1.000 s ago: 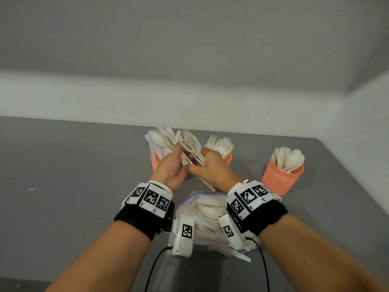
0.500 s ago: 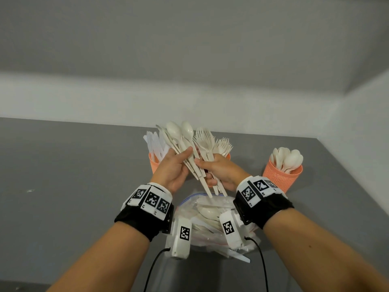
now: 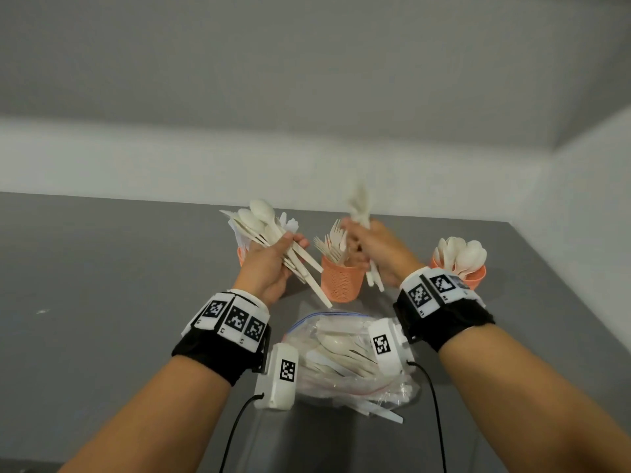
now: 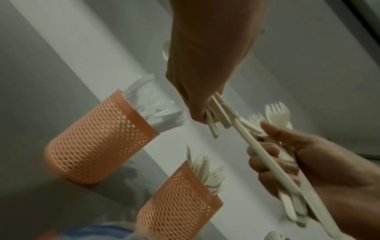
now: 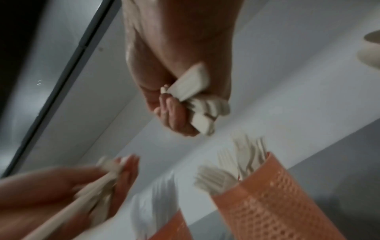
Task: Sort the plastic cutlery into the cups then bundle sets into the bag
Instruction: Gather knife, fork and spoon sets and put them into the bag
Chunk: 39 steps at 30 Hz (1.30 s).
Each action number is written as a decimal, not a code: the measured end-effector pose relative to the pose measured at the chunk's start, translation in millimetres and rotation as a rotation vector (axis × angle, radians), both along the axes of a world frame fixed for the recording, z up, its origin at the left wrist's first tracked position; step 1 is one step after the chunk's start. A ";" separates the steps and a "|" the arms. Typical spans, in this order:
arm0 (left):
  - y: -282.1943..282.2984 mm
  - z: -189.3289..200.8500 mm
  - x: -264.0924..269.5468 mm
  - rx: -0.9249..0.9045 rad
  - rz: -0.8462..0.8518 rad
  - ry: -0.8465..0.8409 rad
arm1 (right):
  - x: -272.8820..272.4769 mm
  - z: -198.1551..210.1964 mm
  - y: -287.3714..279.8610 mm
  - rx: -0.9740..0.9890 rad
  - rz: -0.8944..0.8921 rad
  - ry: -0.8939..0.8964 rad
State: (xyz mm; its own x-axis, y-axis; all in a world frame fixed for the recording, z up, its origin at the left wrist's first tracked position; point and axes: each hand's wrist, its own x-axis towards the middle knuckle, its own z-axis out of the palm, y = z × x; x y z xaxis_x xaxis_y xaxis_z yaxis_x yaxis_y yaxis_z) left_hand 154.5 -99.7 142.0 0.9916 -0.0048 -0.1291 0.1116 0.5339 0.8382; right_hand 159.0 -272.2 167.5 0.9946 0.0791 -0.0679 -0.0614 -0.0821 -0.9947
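Head view, left hand (image 3: 273,264) gripping cutlery (image 3: 263,227), right hand (image 3: 372,247) likewise

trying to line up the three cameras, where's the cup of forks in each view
Head: the cup of forks stands mid-frame on the table, between the left hand and right hand.
Left wrist: bottom centre, tilted, prongs pointing up right.
Right wrist: lower right, blurred.
Shared landmark: the cup of knives beside it, seen in all three.

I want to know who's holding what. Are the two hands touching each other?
Apart. The head view shows the left hand and right hand separated, with the fork cup visible between them.
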 end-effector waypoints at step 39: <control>-9.9 10.7 -12.9 0.236 -0.197 -0.045 | 46.3 -43.3 -15.9 -0.709 -0.134 -0.335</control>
State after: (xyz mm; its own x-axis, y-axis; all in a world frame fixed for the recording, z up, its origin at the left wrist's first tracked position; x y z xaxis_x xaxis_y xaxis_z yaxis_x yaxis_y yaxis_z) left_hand 141.5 -109.6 152.7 0.9793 -0.1726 -0.1055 0.1536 0.2955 0.9429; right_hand 205.3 -288.1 124.2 0.9689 0.0078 0.2472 0.1780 -0.7157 -0.6753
